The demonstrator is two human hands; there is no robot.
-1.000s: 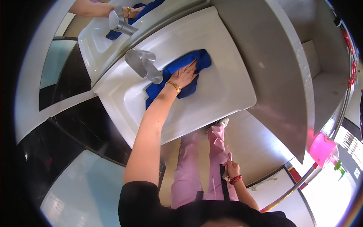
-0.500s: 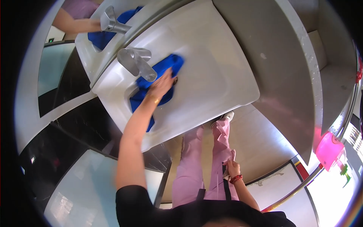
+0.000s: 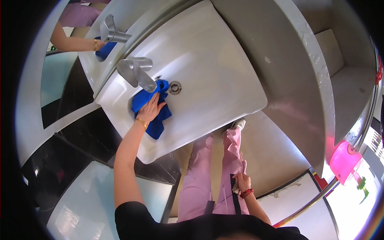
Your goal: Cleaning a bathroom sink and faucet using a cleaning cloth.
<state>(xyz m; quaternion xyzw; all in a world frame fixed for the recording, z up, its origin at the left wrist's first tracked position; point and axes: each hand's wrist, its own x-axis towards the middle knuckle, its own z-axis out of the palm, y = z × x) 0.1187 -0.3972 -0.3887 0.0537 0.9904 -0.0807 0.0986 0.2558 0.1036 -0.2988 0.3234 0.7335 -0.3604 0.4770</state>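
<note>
My left hand (image 3: 148,110) lies flat on a crumpled blue cloth (image 3: 156,127), fingers stretched out and thumb apart. The cloth rests against the left side of a white washbasin (image 3: 216,68), partly under the spout of a silver tap (image 3: 138,74). Just right of the cloth the round metal drain (image 3: 175,87) shows. Down by my pink trousers (image 3: 196,176), my right hand (image 3: 243,182) is closed. A bit of pale, crumpled material shows at its fingers beside a black strap (image 3: 235,196); what exactly it grips is unclear.
A mirror (image 3: 90,40) behind the tap reflects my arm and the cloth. Right of the basin runs a grey counter (image 3: 276,72) with water drops along its edge. A pink bottle with a green nozzle (image 3: 346,162) hangs by a metal rail (image 3: 320,197) at the right.
My left hand has slid the cloth left and toward me across the basin, uncovering the drain. The right hand stays low by the trousers. The view has shifted slightly.
</note>
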